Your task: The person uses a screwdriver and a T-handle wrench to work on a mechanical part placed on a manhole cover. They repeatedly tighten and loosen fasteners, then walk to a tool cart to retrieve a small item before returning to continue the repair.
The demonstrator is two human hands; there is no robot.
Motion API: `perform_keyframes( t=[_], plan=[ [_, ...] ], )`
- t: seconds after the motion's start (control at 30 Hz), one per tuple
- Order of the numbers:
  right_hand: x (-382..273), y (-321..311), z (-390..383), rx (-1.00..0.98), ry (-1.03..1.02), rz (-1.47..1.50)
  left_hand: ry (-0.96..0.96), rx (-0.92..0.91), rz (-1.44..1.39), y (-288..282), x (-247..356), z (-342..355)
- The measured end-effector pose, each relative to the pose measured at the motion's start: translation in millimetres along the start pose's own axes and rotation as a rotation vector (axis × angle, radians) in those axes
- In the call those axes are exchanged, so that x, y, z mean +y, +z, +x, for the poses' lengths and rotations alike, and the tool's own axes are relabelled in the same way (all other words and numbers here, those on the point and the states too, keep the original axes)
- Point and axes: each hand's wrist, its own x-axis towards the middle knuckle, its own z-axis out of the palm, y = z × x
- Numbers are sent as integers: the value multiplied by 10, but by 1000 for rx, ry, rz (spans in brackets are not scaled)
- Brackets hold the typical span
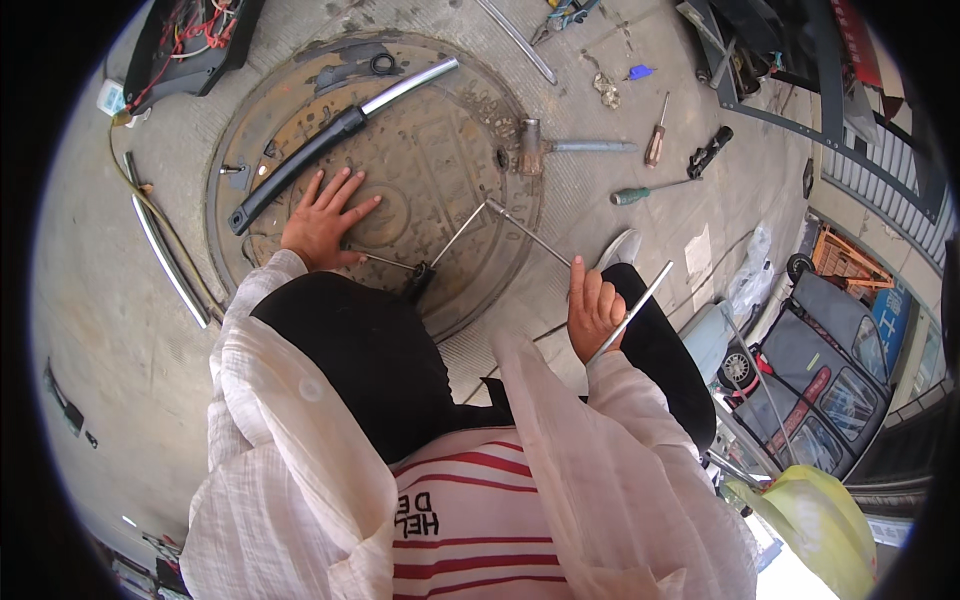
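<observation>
My right hand (pixel 596 312) is closed around the crossbar of a metal T-handle socket wrench (pixel 532 232), its index finger along the shaft. The socket end meets the top of a thin metal rod (pixel 460 236), which runs down to a small black part (pixel 420 282) by my left knee. Another thin rod (pixel 390 262) reaches from that part toward my left thumb; I cannot tell whether they touch. My left hand (pixel 325 218) is open, fingers spread over the rusty round manhole cover (pixel 430 160). Just beyond its fingertips lies a black tube with a chrome end (pixel 345 128).
A hammer (pixel 575 147), two screwdrivers (pixel 655 145), pliers (pixel 562 18) and a metal tube (pixel 518 42) lie beyond the cover. A black housing with red wires (pixel 195 45) is at far left, a curved chrome strip (pixel 165 250) nearer. A grey covered vehicle (pixel 815 375) stands right.
</observation>
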Motion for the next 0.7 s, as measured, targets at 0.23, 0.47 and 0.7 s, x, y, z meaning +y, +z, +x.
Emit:
perform_keyframes(
  t=[0.23, 0.47, 0.7],
  plan=[
    [-184, -344, 114, -107, 104, 114, 14, 2, 4, 29, -33, -29],
    [-121, -397, 166, -115, -10, 197, 20, -11, 3, 27, -29, -11],
    [-212, -549, 287, -203, -1, 375, 29, -3, 4, 42, -58, -18]
  ],
)
